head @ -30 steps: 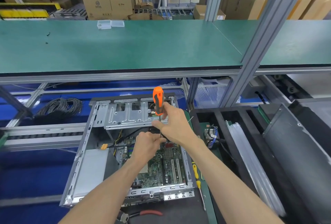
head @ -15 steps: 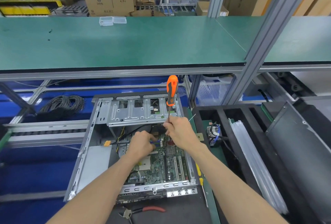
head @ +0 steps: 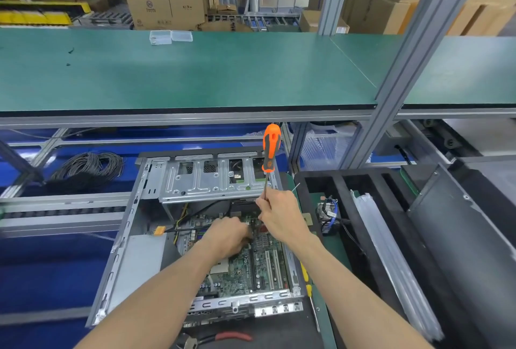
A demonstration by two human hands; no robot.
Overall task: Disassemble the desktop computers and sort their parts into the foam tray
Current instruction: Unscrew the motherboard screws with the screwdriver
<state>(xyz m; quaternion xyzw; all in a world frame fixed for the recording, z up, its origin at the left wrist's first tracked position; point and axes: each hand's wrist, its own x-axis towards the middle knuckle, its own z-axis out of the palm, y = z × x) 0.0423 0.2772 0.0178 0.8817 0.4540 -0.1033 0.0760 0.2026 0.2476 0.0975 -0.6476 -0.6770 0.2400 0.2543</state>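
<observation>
Near the open computer case's front rail, the left hand curls onto the green circuit board, its grasp hidden, while the right hand pinches an upright screwdriver by its shaft, foam tray open just rightward.

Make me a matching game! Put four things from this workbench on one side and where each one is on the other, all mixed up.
Things:
1. screwdriver
2. pliers
3. coil of black cable
4. clear plastic boxes

Places:
A. on the green shelf, far back
B. left of the computer case, lower level
C. held by its shaft in the right hand, handle up
D. in front of the case, near the bottom edge

Pairs: 1-C, 2-D, 3-B, 4-A
</observation>
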